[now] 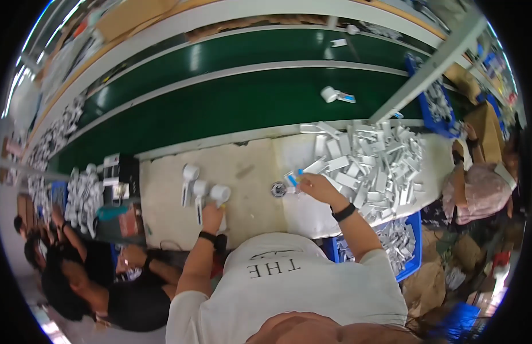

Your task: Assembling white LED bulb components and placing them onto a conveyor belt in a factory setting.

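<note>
My left hand (212, 217) is closed around the lower part of a white round-headed piece (220, 193) at the worktable's near edge. Two more such pieces lie close by: one with its head (190, 171) farther off, the other with its head (200, 188) just left of my hand. To the right, my right hand (316, 187) pinches a small flat blue-and-white piece (292, 179) over the table. A small round dark-and-silver part (278, 189) lies just left of those fingers. Beyond my right hand spreads a large heap of white and silver oblong pieces (363, 163).
A green conveyor belt (237, 94) runs behind the table, carrying a white round-headed piece (329, 94). Below the table's right front edge stands a blue basket (414, 252) of silver parts. A slanted post (432, 63) rises at right. Co-workers are at left (134, 286) and right (478, 192).
</note>
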`<state>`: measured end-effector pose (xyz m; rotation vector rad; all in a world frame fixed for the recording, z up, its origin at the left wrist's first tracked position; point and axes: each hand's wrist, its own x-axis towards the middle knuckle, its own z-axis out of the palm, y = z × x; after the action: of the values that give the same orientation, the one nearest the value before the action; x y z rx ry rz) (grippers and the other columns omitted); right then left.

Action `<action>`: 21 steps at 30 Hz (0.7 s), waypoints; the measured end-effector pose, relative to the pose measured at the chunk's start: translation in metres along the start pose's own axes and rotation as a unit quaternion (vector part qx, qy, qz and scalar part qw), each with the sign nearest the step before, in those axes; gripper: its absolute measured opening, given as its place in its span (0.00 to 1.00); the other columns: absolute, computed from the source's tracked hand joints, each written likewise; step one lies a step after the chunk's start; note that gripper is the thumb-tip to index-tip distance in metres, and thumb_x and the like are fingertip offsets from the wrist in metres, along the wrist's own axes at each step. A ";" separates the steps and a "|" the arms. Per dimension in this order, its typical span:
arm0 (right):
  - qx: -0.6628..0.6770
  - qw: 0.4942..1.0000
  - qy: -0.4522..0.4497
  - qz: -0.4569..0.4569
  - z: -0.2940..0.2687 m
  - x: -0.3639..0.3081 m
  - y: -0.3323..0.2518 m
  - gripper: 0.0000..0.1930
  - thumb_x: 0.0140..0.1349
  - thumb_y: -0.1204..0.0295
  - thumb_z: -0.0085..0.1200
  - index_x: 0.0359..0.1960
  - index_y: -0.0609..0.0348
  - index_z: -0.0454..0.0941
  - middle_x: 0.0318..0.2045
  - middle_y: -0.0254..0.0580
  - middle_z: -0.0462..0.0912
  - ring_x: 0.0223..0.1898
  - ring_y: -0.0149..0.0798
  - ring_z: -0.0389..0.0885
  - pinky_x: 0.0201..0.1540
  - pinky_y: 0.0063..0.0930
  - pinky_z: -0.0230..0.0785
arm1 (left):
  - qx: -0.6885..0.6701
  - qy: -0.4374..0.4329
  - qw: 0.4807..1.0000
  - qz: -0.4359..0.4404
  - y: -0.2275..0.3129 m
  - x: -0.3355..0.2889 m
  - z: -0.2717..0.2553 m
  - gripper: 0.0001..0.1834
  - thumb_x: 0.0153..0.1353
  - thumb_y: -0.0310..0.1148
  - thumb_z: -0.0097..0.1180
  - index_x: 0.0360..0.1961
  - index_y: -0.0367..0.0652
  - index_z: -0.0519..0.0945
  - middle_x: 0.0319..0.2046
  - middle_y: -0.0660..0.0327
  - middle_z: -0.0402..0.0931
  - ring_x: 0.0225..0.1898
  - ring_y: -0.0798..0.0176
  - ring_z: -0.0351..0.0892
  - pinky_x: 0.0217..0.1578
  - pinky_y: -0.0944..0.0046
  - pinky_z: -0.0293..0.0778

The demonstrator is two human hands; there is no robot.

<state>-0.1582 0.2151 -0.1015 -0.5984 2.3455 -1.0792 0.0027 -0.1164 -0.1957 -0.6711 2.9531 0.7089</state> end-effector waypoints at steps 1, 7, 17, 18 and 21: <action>-0.015 0.999 0.038 -0.018 -0.015 0.018 0.017 0.14 0.52 0.63 0.52 0.36 0.59 0.75 0.26 0.47 0.78 0.31 0.45 0.76 0.33 0.35 0.68 | -0.006 -0.009 0.998 -0.058 0.005 0.006 -0.015 0.16 0.49 0.38 0.55 0.33 0.35 0.74 0.26 0.44 0.75 0.31 0.41 0.74 0.33 0.48 0.69; -0.142 0.962 0.230 0.033 -0.090 0.129 0.101 0.15 0.51 0.72 0.49 0.43 0.59 0.73 0.43 0.48 0.75 0.45 0.51 0.71 0.49 0.36 0.64 | 0.027 -0.013 0.998 -0.059 -0.021 0.031 -0.027 0.18 0.44 0.36 0.55 0.35 0.35 0.73 0.28 0.43 0.74 0.34 0.41 0.74 0.34 0.49 0.69; -0.402 0.868 0.212 0.199 -0.182 0.251 0.171 0.18 0.58 0.69 0.38 0.51 0.50 0.68 0.52 0.41 0.69 0.56 0.45 0.63 0.54 0.44 0.57 | -0.045 0.078 0.995 -0.037 0.043 -0.019 -0.032 0.28 0.45 0.23 0.53 0.51 0.34 0.64 0.54 0.46 0.58 0.55 0.45 0.58 0.48 0.54 0.65; -0.392 0.872 0.177 0.233 -0.187 0.247 0.176 0.17 0.55 0.66 0.44 0.47 0.52 0.70 0.48 0.43 0.72 0.53 0.45 0.67 0.52 0.43 0.59 | -0.089 0.059 0.991 -0.077 0.049 -0.019 -0.028 0.26 0.46 0.23 0.52 0.50 0.34 0.65 0.51 0.47 0.62 0.51 0.50 0.66 0.43 0.61 0.70; -0.281 0.939 0.031 0.198 -0.188 0.235 0.147 0.21 0.42 0.61 0.59 0.38 0.59 0.73 0.39 0.48 0.77 0.42 0.46 0.76 0.44 0.41 0.66 | -0.280 0.004 0.954 -0.109 0.050 -0.024 -0.010 0.19 0.49 0.23 0.52 0.45 0.34 0.69 0.44 0.52 0.71 0.42 0.60 0.74 0.37 0.69 0.72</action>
<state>-0.4812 0.2757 -0.1670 -0.2523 2.6789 -0.2450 0.0041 -0.0708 -0.1623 -1.0042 2.6111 1.5344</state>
